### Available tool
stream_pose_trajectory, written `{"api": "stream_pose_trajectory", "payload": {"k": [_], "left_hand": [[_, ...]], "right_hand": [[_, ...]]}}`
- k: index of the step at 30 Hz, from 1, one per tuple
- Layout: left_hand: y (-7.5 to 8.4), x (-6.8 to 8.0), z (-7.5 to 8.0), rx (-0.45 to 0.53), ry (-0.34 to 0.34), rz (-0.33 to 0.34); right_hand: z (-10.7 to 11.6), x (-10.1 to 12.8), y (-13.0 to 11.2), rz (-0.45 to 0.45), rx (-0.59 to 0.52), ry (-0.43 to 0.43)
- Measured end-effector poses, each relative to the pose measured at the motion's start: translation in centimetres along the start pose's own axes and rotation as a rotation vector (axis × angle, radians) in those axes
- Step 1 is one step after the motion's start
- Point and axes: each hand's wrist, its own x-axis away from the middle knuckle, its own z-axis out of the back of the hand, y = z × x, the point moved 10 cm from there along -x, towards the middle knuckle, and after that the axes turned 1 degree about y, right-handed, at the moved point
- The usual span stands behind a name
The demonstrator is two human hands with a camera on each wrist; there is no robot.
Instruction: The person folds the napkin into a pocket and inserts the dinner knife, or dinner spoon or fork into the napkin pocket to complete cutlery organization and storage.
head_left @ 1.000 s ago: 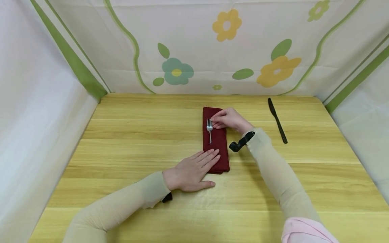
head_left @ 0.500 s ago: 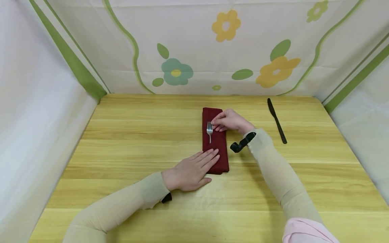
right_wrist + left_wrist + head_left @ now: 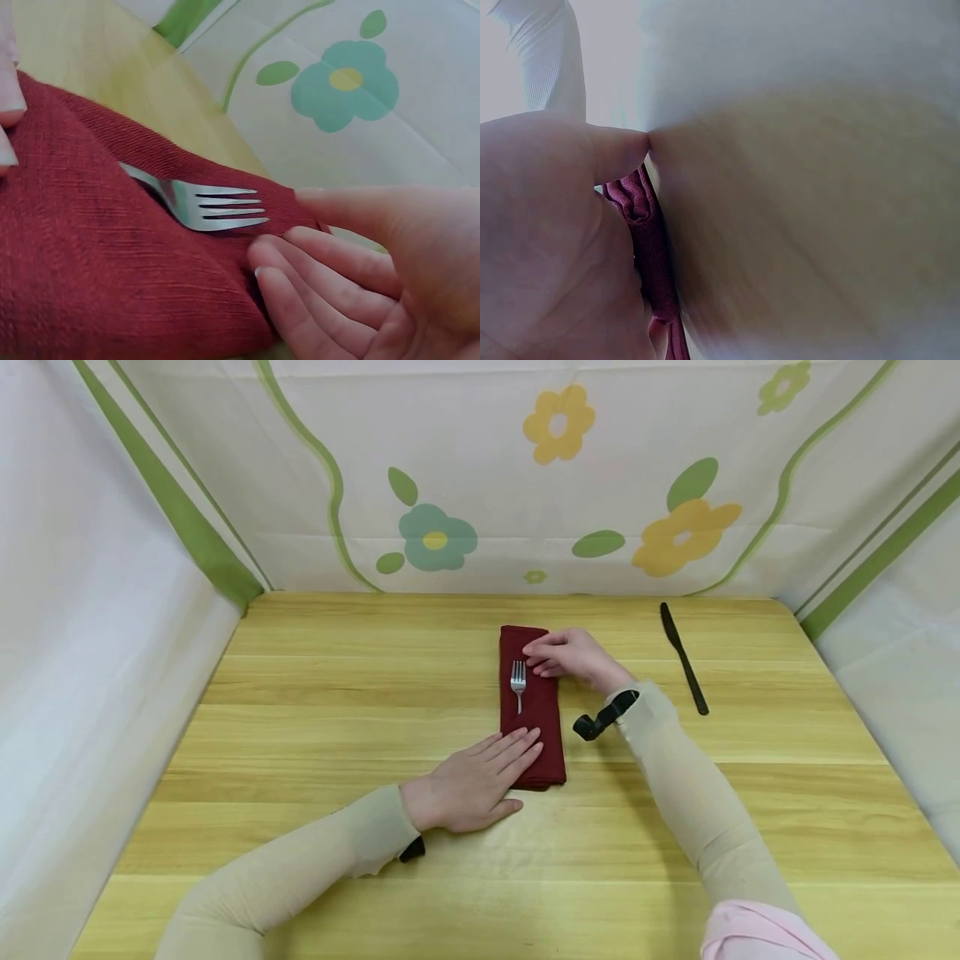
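Nearest, left hand [image 3: 468, 781] flat, fingers straight, pressing the near end of one folded dark-red cloth napkin [image 3: 534, 727] mid-table. Up close from the right wrist: one silver metal fork [image 3: 196, 205], handle tucked under cloth, tines bare. Right hand [image 3: 570, 653] loose, fingertips at the napkin's right edge, gripping nothing. Farther right, one black knife [image 3: 683, 656] on the wooden table [image 3: 315, 693], well apart.

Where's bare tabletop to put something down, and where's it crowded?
Free: the wooden table left of the folded dark red napkin, and the near edge. A narrower strip lies between the right hand and the black knife. Crowded: the middle, with the silver fork and left hand on the napkin.
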Motion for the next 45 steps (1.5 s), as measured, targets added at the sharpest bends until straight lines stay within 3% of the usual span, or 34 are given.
{"api": "stream_pose_trajectory", "payload": {"k": [11,17,22,31,45], "left_hand": [[0.2,0.0,0.2,-0.005,0.003,-0.006],[0.3,0.1,0.3,-0.021,0.007,-0.006],[0.3,0.0,0.1,-0.026,0.013,-0.01],[0.2,0.3,0.1,-0.015,0.025,-0.005],[0.3,0.2,0.3,-0.004,0.041,-0.006]], "right_hand": [[4.8,1.9,-4.3,0.135,-0.108,0.133],[8.0,4.2,-6.9,0.178,-0.12,0.18],[10.9,6.3,-7.4,0.19,-0.161,0.212],[15.3,9.9,-5.9,0.188,-0.22,0.278],[20.3,14.0,1.2,0.033,-0.153,0.315]]}}
